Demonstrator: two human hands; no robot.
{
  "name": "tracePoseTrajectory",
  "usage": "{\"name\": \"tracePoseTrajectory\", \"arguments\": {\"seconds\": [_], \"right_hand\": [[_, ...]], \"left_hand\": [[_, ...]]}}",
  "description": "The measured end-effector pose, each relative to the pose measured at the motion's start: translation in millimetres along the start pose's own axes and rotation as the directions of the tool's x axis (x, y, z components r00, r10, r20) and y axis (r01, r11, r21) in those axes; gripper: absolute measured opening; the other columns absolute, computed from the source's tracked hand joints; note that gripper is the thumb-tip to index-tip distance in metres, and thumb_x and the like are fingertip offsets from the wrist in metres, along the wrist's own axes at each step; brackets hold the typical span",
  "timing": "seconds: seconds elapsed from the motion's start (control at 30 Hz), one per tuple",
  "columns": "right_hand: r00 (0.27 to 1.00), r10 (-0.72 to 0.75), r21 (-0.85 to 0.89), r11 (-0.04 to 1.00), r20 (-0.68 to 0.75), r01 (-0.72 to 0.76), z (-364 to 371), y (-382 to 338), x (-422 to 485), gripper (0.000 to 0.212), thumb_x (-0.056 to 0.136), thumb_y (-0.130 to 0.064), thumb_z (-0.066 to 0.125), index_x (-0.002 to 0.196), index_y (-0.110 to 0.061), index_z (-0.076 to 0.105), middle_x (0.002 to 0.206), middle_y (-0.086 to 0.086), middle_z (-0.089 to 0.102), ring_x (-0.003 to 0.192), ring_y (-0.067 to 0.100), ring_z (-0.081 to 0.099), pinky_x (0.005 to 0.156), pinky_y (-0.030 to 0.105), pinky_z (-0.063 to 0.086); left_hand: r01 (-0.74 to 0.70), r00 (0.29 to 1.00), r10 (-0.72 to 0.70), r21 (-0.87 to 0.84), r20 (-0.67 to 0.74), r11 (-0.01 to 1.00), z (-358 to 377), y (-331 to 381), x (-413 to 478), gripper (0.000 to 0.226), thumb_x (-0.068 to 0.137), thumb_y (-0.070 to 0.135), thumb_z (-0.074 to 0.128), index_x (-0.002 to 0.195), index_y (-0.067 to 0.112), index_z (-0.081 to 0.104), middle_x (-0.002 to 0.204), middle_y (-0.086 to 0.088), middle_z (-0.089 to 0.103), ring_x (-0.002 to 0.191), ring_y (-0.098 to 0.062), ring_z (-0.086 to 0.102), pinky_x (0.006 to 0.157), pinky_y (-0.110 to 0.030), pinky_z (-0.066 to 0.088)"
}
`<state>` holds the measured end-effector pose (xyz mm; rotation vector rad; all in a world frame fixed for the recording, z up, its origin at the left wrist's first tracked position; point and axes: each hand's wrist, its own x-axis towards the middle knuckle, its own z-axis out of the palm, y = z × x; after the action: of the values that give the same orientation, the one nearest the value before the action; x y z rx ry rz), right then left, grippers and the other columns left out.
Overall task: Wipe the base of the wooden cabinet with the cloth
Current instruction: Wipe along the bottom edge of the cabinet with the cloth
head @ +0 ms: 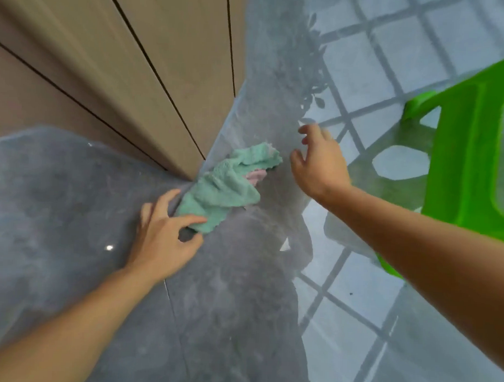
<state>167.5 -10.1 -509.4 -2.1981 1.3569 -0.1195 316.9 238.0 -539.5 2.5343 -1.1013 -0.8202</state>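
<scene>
Cloth (228, 187), one crumpled green piece with no readable label, lies mid-frame on the grey floor (73, 201) at the wooden cabinet (112, 71) base, left hand (163, 233) pinching its lower corner, right hand (317, 161) spread open beside one green stool (469, 158).

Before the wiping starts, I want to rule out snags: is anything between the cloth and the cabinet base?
Nothing visible is. The cloth lies bunched on the floor right at the cabinet corner, its near end pinched by the left hand. The right hand hovers open beside it. The green chair stands off to the right.
</scene>
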Motion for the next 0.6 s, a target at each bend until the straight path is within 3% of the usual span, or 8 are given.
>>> {"name": "tracePoseTrajectory", "arguments": {"seconds": [0.07,0.13,0.2,0.3,0.37,0.47,0.6], "right_hand": [[0.921,-0.384,-0.121,0.913,0.068,0.390,12,-11,-5,0.044,0.090,-0.022,0.052,0.133,-0.013,0.048,0.128,0.015,0.054,0.114,0.038,0.051,0.086,0.048,0.049],[0.862,-0.471,-0.145,0.855,0.189,0.499,34,-22,-15,0.053,0.091,-0.032,0.052,0.139,-0.012,0.042,0.137,0.017,0.048,0.122,0.041,0.047,0.095,0.050,0.046],[0.890,-0.304,-0.172,0.910,0.340,0.377,63,-37,-28,0.078,0.091,-0.053,0.047,0.151,-0.011,0.020,0.156,0.022,0.023,0.143,0.043,0.021,0.115,0.054,0.025],[0.910,-0.070,-0.249,0.951,0.408,0.184,100,-56,-38,0.113,0.078,-0.081,0.037,0.153,-0.009,-0.009,0.162,0.020,-0.014,0.148,0.040,-0.016,0.118,0.058,-0.001],[0.913,-0.064,-0.341,0.915,0.402,0.215,111,-55,-24,0.127,0.067,-0.091,0.035,0.151,-0.010,-0.016,0.161,0.019,-0.020,0.147,0.039,-0.021,0.117,0.060,-0.003],[0.935,-0.077,-0.408,0.885,0.345,0.223,101,-48,33,0.140,0.055,-0.099,0.034,0.151,-0.010,-0.017,0.162,0.016,-0.018,0.149,0.036,-0.017,0.118,0.060,-0.003],[0.951,0.115,-0.532,0.845,0.287,0.059,75,-56,108,0.138,0.057,-0.097,0.034,0.151,-0.012,-0.020,0.163,0.011,-0.020,0.149,0.032,-0.017,0.117,0.063,-0.006]], "left_hand": [[0.018,1.000,-0.018,-0.003,0.002,1.000,4,-7,0,0.037,0.074,0.039,0.068,0.111,0.038,0.077,0.155,-0.010,0.042,0.126,-0.040,0.041,0.109,-0.045,0.036],[0.052,0.996,-0.054,-0.033,-0.065,0.998,7,-11,-4,0.051,0.075,0.043,0.063,0.126,0.040,0.069,0.157,-0.012,0.039,0.129,-0.043,0.042,0.109,-0.049,0.038],[0.135,0.984,-0.132,0.017,-0.121,0.991,13,-15,-13,0.067,0.079,0.050,0.067,0.143,0.042,0.050,0.164,-0.011,0.026,0.133,-0.046,0.037,0.110,-0.055,0.036],[0.418,0.908,-0.414,0.074,-0.058,0.906,24,-30,-37,0.101,0.074,0.074,0.059,0.157,0.041,0.013,0.170,-0.009,-0.003,0.151,-0.050,0.007,0.118,-0.064,0.017],[0.526,0.849,-0.528,0.068,0.013,0.848,35,-48,-56,0.117,0.063,0.091,0.042,0.157,0.041,-0.009,0.168,-0.008,-0.020,0.152,-0.050,-0.010,0.118,-0.069,0.008],[0.498,0.862,-0.503,0.070,0.065,0.864,52,-69,-72,0.118,0.049,0.102,0.013,0.139,0.047,-0.040,0.161,0.000,-0.038,0.150,-0.042,-0.025,0.115,-0.074,0.003],[0.499,0.859,-0.500,0.040,0.113,0.866,54,-75,-71,0.117,0.046,0.105,0.009,0.135,0.052,-0.045,0.148,0.008,-0.058,0.145,-0.036,-0.036,0.113,-0.076,-0.001]]}}
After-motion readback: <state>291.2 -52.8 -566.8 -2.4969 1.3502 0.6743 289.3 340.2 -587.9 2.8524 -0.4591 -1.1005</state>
